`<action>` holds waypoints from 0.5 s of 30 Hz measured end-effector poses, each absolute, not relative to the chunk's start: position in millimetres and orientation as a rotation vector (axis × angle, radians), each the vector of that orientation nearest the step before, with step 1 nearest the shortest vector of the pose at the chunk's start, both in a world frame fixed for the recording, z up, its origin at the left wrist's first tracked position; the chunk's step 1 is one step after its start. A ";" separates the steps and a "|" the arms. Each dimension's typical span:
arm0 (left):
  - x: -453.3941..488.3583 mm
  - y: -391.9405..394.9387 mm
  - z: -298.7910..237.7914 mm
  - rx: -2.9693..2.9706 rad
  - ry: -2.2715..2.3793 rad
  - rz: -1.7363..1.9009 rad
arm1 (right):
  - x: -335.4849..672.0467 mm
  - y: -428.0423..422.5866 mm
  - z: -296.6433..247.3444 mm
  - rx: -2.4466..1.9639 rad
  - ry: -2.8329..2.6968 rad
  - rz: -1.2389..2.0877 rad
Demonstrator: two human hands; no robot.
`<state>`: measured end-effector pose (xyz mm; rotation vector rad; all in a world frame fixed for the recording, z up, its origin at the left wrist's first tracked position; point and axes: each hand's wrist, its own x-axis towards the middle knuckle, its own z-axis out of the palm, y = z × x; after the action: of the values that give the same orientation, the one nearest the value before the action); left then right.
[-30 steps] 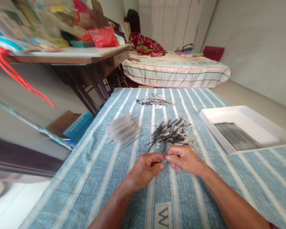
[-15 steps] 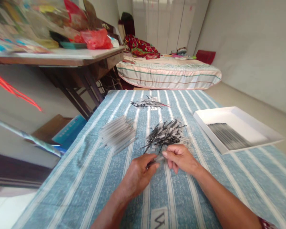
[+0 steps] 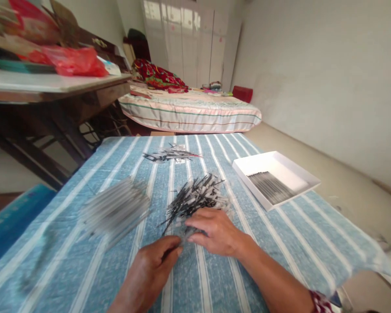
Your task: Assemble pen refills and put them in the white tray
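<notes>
My left hand [image 3: 151,265] and my right hand [image 3: 215,232] meet fingertip to fingertip over the blue striped tablecloth [image 3: 280,234]. Both are pinched on a thin dark stick with a clear sleeve [image 3: 182,240] held between them. Just beyond my fingers lies a loose heap of black and clear thin sticks [image 3: 193,200]. A blurred bundle of clear tubes [image 3: 115,211] lies to the left of the heap.
A white tray [image 3: 247,167] with dark sticks laid in a row sits at the right of the table. A smaller scatter of sticks [image 3: 169,154] lies at the far end. A cluttered wooden table [image 3: 52,87] stands left; a bed [image 3: 189,113] is behind.
The camera has swung left and tilted, so everything sits further right and lower in view. My hands stay together on the stick, now closer to me.
</notes>
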<state>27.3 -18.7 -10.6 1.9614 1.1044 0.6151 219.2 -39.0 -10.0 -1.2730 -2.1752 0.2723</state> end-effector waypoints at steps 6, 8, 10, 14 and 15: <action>29.2 -22.1 -6.0 1.882 1.075 0.451 | 215.7 -43.2 -14.5 -1.235 -2.490 0.071; 29.6 -24.1 -4.9 1.800 1.053 0.396 | 216.8 -44.3 -15.0 -1.212 -2.479 0.112; 30.4 -25.9 -4.1 1.681 1.043 0.355 | 219.6 -44.9 -14.4 -1.215 -2.424 0.166; 32.3 -26.8 -1.2 1.430 1.086 0.375 | 233.2 -43.1 -13.2 -1.311 -2.166 0.286; 32.5 -26.5 -0.1 1.382 1.095 0.402 | 238.3 -42.3 -13.3 -1.353 -2.091 0.310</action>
<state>32.5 -26.5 -0.1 1.3818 1.0946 0.4023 238.3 -42.3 -13.3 -1.3534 -2.0912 0.3105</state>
